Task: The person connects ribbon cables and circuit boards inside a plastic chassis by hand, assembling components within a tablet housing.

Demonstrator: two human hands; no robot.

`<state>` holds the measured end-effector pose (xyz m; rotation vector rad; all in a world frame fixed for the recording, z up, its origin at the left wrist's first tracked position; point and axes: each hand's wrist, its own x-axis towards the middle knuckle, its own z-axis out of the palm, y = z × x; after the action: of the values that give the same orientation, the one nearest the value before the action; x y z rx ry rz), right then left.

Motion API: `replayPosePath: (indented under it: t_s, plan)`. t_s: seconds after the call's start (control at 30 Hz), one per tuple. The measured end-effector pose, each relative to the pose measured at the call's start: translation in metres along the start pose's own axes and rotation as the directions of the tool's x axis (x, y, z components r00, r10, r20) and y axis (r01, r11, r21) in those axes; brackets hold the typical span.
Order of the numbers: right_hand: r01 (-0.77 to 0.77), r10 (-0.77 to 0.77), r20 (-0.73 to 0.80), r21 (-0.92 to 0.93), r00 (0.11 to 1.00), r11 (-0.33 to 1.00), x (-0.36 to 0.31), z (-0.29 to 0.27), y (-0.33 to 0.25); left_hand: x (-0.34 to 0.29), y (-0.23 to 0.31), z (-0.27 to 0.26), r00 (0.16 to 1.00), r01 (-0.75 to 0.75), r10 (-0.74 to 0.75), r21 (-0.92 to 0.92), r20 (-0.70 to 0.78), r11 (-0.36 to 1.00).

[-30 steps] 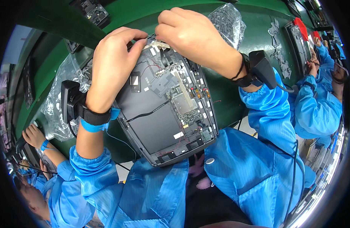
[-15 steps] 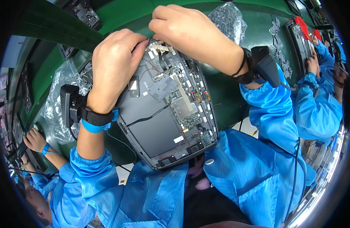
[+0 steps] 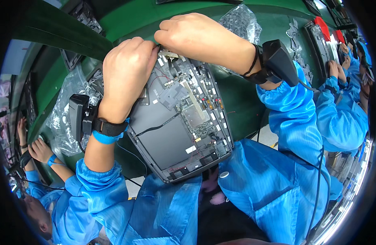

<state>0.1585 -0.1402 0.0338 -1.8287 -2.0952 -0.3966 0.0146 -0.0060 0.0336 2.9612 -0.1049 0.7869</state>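
Note:
In front of me lies an opened laptop base (image 3: 163,143), tilted, its grey inner side up. A green circuit board (image 3: 202,130) with silver shields fills its right part, and a black flat cable (image 3: 160,124) crosses the left. At the far end, my left hand (image 3: 128,67) is closed, its fingertips bent over the corner. My right hand (image 3: 188,33) meets it there, fingers curled together. What the fingertips pinch is hidden behind the knuckles. Near the left palm, a small dark rectangular part (image 3: 144,98) is mostly covered. Both wrists wear black strapped devices.
Clear plastic bags lie on the green bench at left (image 3: 69,116) and far right (image 3: 241,22), the latter full of small dark parts. Loose grey strips (image 3: 294,36) lie beyond my right arm. Co-workers in blue sleeves work on both sides; cables hang near my arms.
Both hands have come slightly nearer to me; the right also shifted a little left, the left a little right. My left hand now covers more of the small rectangular part.

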Motion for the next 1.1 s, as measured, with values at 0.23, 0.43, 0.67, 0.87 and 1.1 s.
replayPosePath:
  t_s: [0.23, 0.43, 0.67, 0.87, 1.1]
  plan:
    - [0.068, -0.047, -0.167, 0.125, 0.985, 0.99, -0.031, -0.027, -0.029, -0.002, 0.001, -0.004, 0.994, 0.109, -0.111, -0.157, -0.004, 0.982]
    - [-0.065, 0.077, -0.025, 0.321, 0.997, 0.945, -0.045, -0.027, -0.057, -0.024, 0.029, -0.046, 0.966, 0.253, -0.258, -0.21, 0.003, 0.945]
    - [-0.17, 0.231, -0.063, 0.495, 0.971, 0.852, -0.042, -0.02, -0.059, -0.05, 0.054, -0.054, 0.955, 0.271, -0.233, -0.221, 0.184, 0.937]
    - [0.127, -0.082, -0.351, 0.107, 0.933, 0.986, -0.06, -0.016, -0.05, -0.02, 0.033, -0.054, 0.745, 0.663, -0.412, -0.655, 0.525, 0.364]
    - [0.141, -0.186, -0.529, -0.124, 0.828, 0.982, -0.052, -0.008, -0.041, 0.003, 0.01, -0.038, 0.76, 0.649, -0.343, -0.613, 0.552, 0.451]
